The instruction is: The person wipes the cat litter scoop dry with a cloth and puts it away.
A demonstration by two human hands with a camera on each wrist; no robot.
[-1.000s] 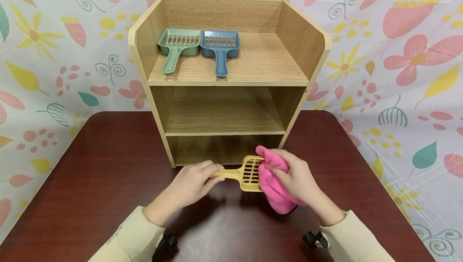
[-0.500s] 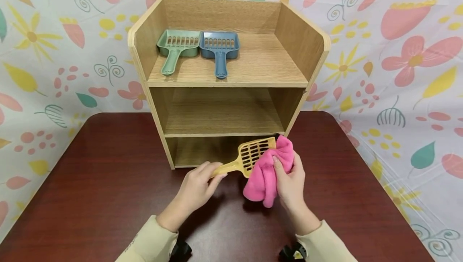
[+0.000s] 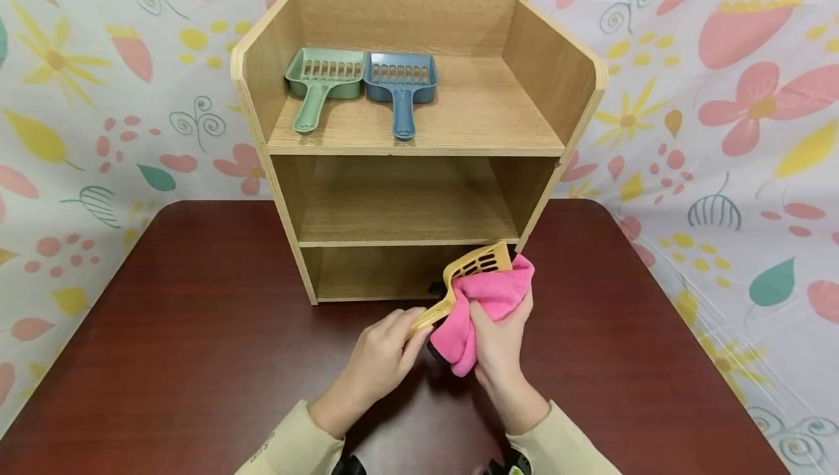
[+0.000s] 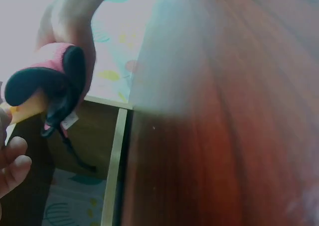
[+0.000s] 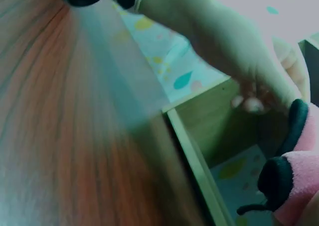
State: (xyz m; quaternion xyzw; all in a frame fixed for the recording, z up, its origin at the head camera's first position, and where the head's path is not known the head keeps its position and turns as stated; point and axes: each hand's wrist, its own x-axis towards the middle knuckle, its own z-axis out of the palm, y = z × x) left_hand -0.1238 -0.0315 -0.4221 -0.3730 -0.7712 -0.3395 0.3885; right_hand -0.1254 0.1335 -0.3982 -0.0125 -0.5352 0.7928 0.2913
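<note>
The handle of the yellow scoop (image 3: 450, 293) was gripped by the left hand (image 3: 380, 355), fingers curled round its end. The pink cloth (image 3: 494, 289) was clamped in the right hand (image 3: 503, 347), thumb pressed on it, and was bunched against the scoop's slotted head, so that part of the head was covered. The scoop was held tilted above the dark red table (image 3: 197, 315), in front of the lowest compartment of the wooden shelf unit (image 3: 491, 114). On the unit's top level, 2 scoops were set side by side, the green scoop (image 3: 317, 89) and the blue scoop (image 3: 402, 92), their handles pointed forward.
</note>
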